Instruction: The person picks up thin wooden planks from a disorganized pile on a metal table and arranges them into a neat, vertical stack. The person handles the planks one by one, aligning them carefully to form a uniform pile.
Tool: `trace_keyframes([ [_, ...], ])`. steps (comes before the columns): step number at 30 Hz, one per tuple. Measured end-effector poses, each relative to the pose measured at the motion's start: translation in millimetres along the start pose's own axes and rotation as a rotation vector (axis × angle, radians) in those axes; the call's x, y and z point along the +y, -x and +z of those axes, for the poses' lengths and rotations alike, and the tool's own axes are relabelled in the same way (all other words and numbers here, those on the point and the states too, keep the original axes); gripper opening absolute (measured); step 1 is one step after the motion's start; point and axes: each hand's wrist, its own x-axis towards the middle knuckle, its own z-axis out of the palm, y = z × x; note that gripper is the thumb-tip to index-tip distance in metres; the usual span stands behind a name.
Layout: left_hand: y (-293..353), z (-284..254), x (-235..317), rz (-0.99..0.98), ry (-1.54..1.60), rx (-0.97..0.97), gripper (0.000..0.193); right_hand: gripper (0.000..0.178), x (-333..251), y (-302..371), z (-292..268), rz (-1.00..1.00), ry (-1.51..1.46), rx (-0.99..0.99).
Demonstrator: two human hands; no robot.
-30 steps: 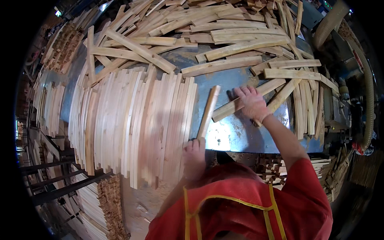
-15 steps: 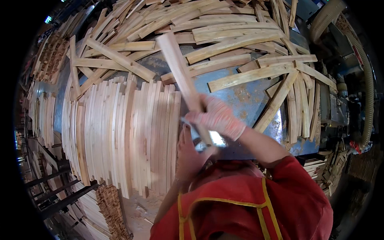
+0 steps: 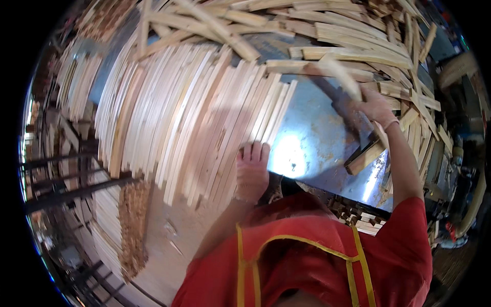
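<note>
A row of pale wooden strips (image 3: 189,117) lies side by side on the left of the metal table. My left hand (image 3: 252,173) rests at the near ends of the strips on the row's right side, its fingers laid over them and holding nothing. Farther right, my right hand (image 3: 376,108) grips a wooden strip (image 3: 339,78), which is tilted and blurred by motion. Beneath that strip a dark shadow falls on the table. A short-looking wooden piece (image 3: 364,159) shows below my right hand, near the table's front edge.
Rough boards (image 3: 358,38) lie heaped across the far side of the metal table (image 3: 312,117), with more at the right. Another stack of strips (image 3: 110,204) stands by dark metal bars (image 3: 76,192) at the lower left. A ribbed hose (image 3: 473,199) hangs at the right.
My hands have separated. The right hand has moved right with a wooden strip, and the left has come to the row's near right end. The view has shifted, and more strips stand at the row's right.
</note>
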Motion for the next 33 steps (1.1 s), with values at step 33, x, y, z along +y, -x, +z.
trace_keyframes([
  [33,125.0,-92.5,-177.6,-0.599,1.993,-0.221,0.062,0.107,-80.5,232.4,264.0,0.555,-0.946,0.205],
])
